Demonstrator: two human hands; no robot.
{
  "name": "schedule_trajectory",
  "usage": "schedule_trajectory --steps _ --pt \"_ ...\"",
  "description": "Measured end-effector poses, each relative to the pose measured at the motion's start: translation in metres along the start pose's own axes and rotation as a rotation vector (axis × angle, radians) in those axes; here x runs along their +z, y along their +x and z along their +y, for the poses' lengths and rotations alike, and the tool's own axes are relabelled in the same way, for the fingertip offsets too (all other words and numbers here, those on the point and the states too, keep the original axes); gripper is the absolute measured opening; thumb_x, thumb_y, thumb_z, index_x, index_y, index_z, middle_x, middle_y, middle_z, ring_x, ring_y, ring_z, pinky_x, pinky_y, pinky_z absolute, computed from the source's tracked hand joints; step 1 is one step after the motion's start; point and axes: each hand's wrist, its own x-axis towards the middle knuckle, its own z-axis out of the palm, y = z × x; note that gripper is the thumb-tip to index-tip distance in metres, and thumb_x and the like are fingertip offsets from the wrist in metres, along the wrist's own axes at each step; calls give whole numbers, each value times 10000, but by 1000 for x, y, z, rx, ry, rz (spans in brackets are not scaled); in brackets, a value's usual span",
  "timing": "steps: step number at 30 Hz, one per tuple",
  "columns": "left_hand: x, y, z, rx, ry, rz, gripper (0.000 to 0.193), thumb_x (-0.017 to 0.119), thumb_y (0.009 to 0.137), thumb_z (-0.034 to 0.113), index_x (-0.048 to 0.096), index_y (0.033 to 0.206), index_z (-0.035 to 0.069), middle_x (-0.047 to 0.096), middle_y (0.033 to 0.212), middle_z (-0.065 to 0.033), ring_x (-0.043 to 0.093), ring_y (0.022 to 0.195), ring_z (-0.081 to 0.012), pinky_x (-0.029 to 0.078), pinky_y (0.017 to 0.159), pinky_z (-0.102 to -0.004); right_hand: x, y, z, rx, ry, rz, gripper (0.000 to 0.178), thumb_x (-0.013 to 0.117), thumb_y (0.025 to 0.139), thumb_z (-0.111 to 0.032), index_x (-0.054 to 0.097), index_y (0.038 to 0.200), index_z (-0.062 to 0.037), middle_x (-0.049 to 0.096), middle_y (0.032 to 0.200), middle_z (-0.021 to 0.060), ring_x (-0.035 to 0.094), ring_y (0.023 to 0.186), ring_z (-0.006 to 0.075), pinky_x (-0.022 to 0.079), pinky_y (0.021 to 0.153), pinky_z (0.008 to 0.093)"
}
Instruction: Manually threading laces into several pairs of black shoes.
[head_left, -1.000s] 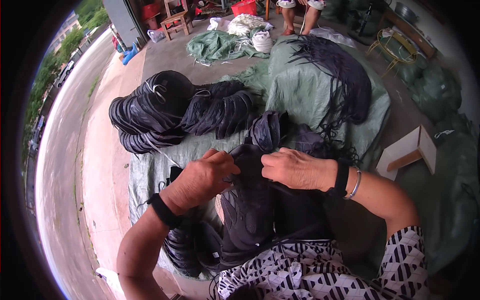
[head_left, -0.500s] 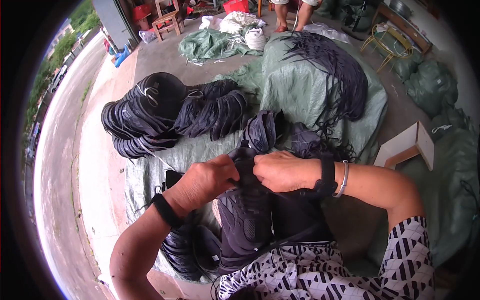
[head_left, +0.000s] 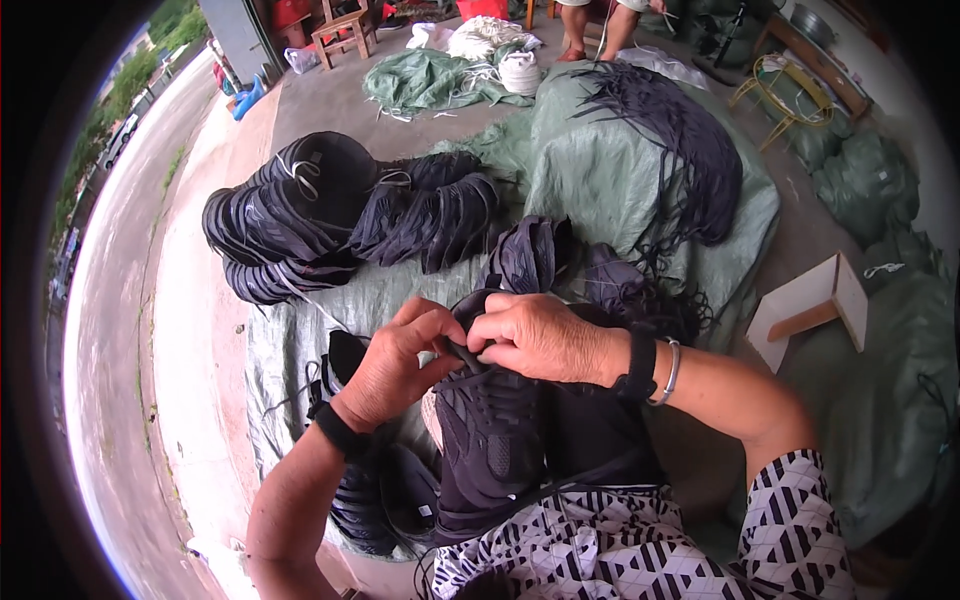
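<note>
From my end I see the left hand (head_left: 400,362) and right hand (head_left: 545,335) close together, fingertips pinched narrow on the top of a black shoe upper (head_left: 490,440) at the person's lap. Stacked dark uppers (head_left: 285,220) lie beyond, on green sheeting (head_left: 400,290).

Black wristbands (head_left: 640,366), silver bangle (head_left: 669,372), black-and-white sleeve (head_left: 797,525)

A wrinkled pale-green woven-plastic sheet (head_left: 390,287) carries a large heap of nested black shoe uppers (head_left: 265,215) tied with white cord, and a smaller dark nested stack (head_left: 528,255) just beside it. The grey concrete floor (head_left: 335,105) beyond bears a crumpled darker-green plastic sheet (head_left: 412,82) and a brown wooden chair (head_left: 345,25).
</note>
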Motion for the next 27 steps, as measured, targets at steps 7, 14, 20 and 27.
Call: schedule_trajectory --steps 7,14,20,27 --pt "16 -14 -14 119 4 204 366 712 654 -136 583 961 16 519 1034 -92 610 889 -183 545 789 -265 22 -3 6 -296 -293 172 88 654 743 -103 583 784 -72 511 731 65 594 681 244 487 592 348" --pt "7 -10 -9 35 -35 180 163 671 792 4 615 945 17 571 928 -79 603 850 -176 509 728 -282 -46 1 30 -211 -617 444 89 573 811 -77 539 894 -82 568 817 90 610 678 289 486 558 375" --pt "9 22 18 -45 4 161 168 604 887 76 641 1047 37 619 962 -28 553 888 -108 455 813 -261 -77 -17 20 125 235 739 94 534 923 -115 507 935 -26 567 711 48 559 581 134 467 523 278" --pt "23 60 39 169 110 -299 315 690 794 81 617 1099 52 575 1194 -111 545 1106 -224 437 917 -339 -45 0 -51 -204 744 421 112 482 969 -124 443 977 -20 628 865 101 629 795 125 517 723 226"
